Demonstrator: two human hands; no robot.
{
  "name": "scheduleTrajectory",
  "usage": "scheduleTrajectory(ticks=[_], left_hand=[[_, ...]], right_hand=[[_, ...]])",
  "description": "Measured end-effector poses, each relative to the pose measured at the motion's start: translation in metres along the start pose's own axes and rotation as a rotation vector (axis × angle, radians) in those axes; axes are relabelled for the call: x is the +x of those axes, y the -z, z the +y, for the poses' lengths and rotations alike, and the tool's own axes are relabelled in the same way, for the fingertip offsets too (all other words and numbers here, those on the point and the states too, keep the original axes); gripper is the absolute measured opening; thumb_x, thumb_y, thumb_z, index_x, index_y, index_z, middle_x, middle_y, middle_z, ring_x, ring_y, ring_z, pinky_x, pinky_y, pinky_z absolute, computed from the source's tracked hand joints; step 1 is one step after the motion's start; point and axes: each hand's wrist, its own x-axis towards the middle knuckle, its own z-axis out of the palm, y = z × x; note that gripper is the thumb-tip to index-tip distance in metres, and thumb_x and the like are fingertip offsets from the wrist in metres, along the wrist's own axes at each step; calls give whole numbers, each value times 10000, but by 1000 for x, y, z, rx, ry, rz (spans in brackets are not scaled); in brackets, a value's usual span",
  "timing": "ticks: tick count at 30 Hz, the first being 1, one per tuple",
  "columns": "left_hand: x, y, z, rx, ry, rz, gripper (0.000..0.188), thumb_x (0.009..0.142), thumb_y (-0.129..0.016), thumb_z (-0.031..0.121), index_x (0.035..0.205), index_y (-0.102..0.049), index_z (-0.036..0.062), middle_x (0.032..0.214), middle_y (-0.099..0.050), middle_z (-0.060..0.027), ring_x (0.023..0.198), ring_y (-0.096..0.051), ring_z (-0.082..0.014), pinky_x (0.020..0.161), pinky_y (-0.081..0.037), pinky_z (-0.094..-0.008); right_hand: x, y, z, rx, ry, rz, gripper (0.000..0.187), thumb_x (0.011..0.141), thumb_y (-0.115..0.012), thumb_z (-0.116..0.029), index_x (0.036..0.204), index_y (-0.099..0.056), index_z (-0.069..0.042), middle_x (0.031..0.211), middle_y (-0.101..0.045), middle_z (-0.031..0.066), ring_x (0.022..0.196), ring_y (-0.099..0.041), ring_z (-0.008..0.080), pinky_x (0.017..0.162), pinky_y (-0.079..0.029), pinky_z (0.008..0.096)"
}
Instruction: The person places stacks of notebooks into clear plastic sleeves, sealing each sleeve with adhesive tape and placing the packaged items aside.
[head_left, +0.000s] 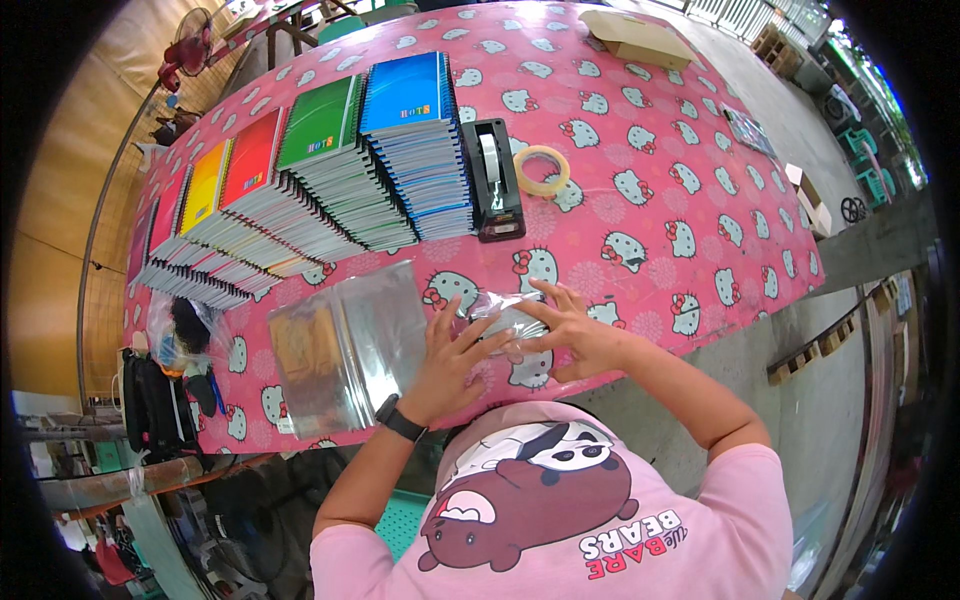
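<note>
Overhead fisheye view of a pink cartoon-print table [690,200]. At the near edge, a small clear plastic sleeve [505,318], crinkled and glossy. Left hand [450,360] spread flat, fingers pressing its left side; right hand [575,335] also spread, fingertips holding down its right side. Probably very light, limp and slippery, easily creased; best taken by pinching a corner or an open edge. Just left, a stack of larger clear sleeves [345,345] reaching the table's near edge. Farther away, fanned rows of coloured notebooks [300,190], a black tape dispenser [495,180] and a tape roll [541,170]. Bare tablecloth to the right gives room; left side crowded.
</note>
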Motion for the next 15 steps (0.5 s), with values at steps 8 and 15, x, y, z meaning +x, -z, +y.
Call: scheduleTrajectory(ticks=[8, 15], left_hand=[[3, -3, 2, 168, -23, 42, 766, 546, -669, 99, 1265, -479, 285, 1420, -321, -1, 1337, -163, -365, 1052, -102, -595], [4, -6, -2, 202, -74, 110, 654, 618, -614, 71, 1239, -498, 243, 1380, -368, -39, 1266, -296, -369, 999, -277, -546]], right_hand=[[16, -2, 33, 973, -167, 86, 565, 723, -613, -325, 1221, -480, -94, 1313, -419, 146, 1216, -358, 284, 1015, -249, 420], [41, 3, 56, 966, -334, 207, 493, 885, -483, -419, 1178, -475, -22, 1061, -585, 129, 997, -542, 193, 914, -376, 338]])
